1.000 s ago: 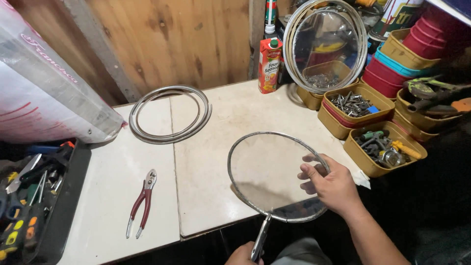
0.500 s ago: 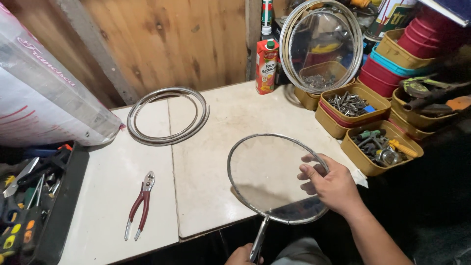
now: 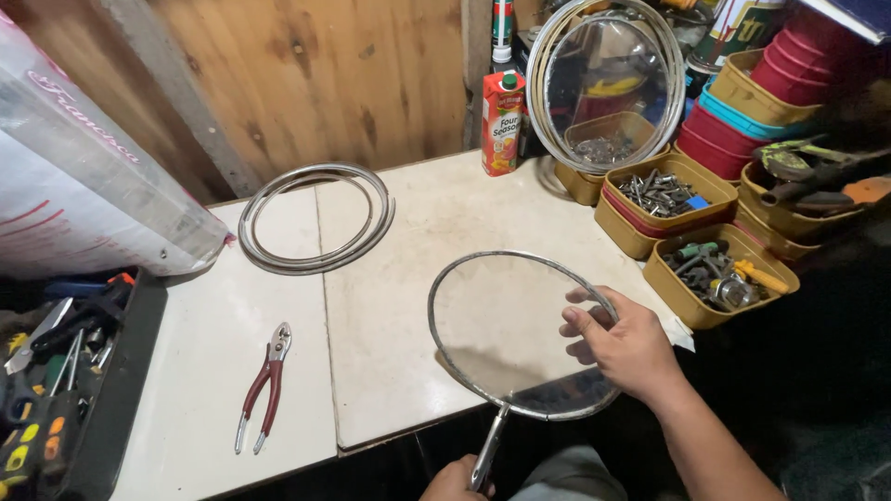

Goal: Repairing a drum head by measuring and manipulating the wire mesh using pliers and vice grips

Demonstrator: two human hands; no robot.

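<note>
You're holding a round wire-mesh skimmer [image 3: 506, 334] w/ metal rim, lying nearly flat over the table's front edge, handle pointing toward you.

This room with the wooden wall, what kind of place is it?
Probably a small home workshop: red-handled pliers lie on the white table, yellow trays of screws stand at the side, and a tool case sits nearby.

pliers [image 3: 264, 384] left of strainer [image 3: 506, 325], rings [image 3: 316, 218] behind — bins [image 3: 654, 237] right

Head view, steeply down, close over table [image 3: 390, 306]
</note>
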